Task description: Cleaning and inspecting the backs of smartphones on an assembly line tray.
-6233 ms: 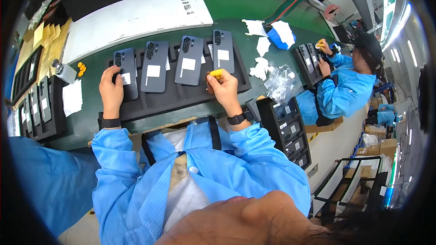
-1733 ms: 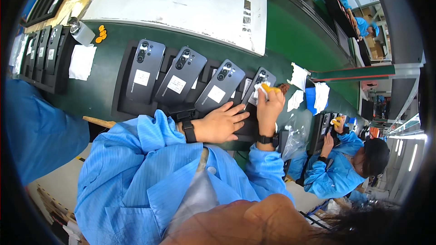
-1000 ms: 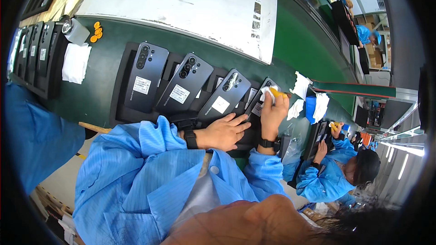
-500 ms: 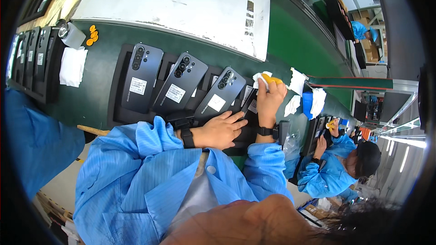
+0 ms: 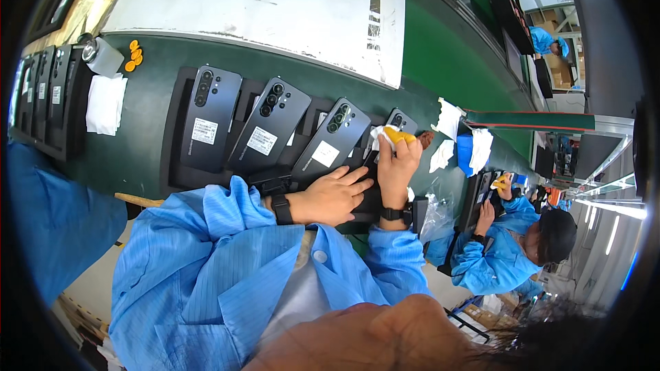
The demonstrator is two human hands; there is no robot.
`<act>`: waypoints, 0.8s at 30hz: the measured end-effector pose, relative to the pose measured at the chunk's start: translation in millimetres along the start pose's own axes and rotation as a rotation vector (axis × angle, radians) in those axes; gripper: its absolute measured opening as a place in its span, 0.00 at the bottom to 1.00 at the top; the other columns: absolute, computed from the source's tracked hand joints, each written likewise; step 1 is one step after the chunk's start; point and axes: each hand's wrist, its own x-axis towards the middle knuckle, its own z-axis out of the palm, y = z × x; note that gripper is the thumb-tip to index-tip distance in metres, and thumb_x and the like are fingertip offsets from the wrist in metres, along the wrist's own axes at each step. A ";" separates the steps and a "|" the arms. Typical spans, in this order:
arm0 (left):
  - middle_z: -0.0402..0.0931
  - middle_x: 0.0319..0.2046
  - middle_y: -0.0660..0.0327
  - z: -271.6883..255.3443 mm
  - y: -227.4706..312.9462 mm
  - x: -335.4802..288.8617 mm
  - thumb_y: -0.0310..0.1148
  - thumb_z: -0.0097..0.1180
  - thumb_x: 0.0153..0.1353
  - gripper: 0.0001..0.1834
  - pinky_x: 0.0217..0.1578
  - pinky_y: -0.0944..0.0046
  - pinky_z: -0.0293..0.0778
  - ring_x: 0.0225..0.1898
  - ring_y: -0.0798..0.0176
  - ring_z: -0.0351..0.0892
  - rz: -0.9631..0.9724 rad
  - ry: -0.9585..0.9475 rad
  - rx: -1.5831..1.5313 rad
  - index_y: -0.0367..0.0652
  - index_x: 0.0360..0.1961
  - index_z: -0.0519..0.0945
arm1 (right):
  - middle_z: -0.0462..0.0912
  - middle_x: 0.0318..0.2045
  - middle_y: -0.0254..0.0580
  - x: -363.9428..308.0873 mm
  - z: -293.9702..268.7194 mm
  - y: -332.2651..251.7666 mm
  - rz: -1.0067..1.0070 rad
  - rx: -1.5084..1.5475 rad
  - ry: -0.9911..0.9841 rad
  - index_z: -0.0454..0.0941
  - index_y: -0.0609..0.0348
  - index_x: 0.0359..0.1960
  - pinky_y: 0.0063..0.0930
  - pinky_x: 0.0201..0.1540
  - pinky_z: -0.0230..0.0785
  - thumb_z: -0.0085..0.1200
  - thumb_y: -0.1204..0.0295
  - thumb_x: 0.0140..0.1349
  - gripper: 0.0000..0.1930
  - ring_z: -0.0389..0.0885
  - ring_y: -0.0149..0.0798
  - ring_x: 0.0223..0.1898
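My right hand (image 5: 399,172) is closed on a white cloth (image 5: 376,139), over the fourth smartphone (image 5: 401,120) from the left. Yellow covers that look like finger cots (image 5: 400,135) sit on its fingertips. My left hand (image 5: 331,196) lies flat with fingers spread, near that phone's lower end; whether it touches the phone I cannot tell. Three more dark smartphones, a left one (image 5: 212,118), a middle one (image 5: 269,124) and a right one (image 5: 331,136), lie backs up in a black tray (image 5: 172,158). Each of these three bears a white label. My right hand partly hides the fourth phone.
Orange finger cots (image 5: 133,56), a silver canister (image 5: 103,57) and white cloths (image 5: 106,104) lie at the left, by another black tray (image 5: 65,134) of phones. Right of my hand are a blue container (image 5: 465,153) and more wipes (image 5: 442,155). A co-worker (image 5: 498,254) works farther right.
My right hand with the cloth has shifted a little left and down, uncovering the camera end of the fourth phone. My left hand stays almost where it was.
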 end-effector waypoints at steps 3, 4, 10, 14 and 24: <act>0.62 0.71 0.56 -0.2 -0.4 0.4 0.47 0.64 0.57 0.28 0.70 0.44 0.54 0.75 0.50 0.50 0.008 -0.007 -0.005 0.41 0.55 0.81 | 0.75 0.30 0.49 18.0 8.7 14.5 -0.034 -0.093 0.032 0.81 0.62 0.29 0.47 0.42 0.63 0.67 0.68 0.56 0.10 0.72 0.55 0.35; 0.62 0.71 0.56 0.2 -0.5 0.6 0.47 0.64 0.57 0.28 0.70 0.44 0.54 0.75 0.50 0.50 0.004 -0.002 -0.002 0.41 0.55 0.81 | 0.75 0.30 0.49 22.2 9.4 18.2 -0.041 -0.089 0.032 0.81 0.62 0.29 0.47 0.42 0.63 0.67 0.68 0.56 0.10 0.72 0.55 0.35; 0.62 0.71 0.56 4.2 -1.9 1.2 0.46 0.64 0.57 0.27 0.70 0.44 0.55 0.75 0.50 0.50 0.006 -0.008 -0.021 0.40 0.54 0.82 | 0.76 0.31 0.47 26.6 12.8 21.8 -0.018 -0.081 0.092 0.82 0.61 0.30 0.46 0.43 0.63 0.67 0.67 0.57 0.10 0.74 0.53 0.36; 0.63 0.70 0.55 5.2 -3.1 1.5 0.46 0.64 0.57 0.28 0.70 0.44 0.55 0.75 0.49 0.50 0.017 0.007 -0.016 0.39 0.54 0.82 | 0.76 0.30 0.45 29.1 14.6 20.8 -0.018 -0.129 0.095 0.83 0.59 0.31 0.44 0.44 0.63 0.68 0.68 0.56 0.09 0.74 0.51 0.35; 0.63 0.70 0.55 5.7 -4.2 0.9 0.46 0.65 0.56 0.28 0.69 0.43 0.55 0.75 0.48 0.51 0.019 0.003 -0.028 0.39 0.54 0.81 | 0.77 0.29 0.45 32.5 19.9 23.8 0.037 -0.107 0.123 0.84 0.61 0.34 0.42 0.45 0.64 0.67 0.68 0.57 0.09 0.74 0.50 0.34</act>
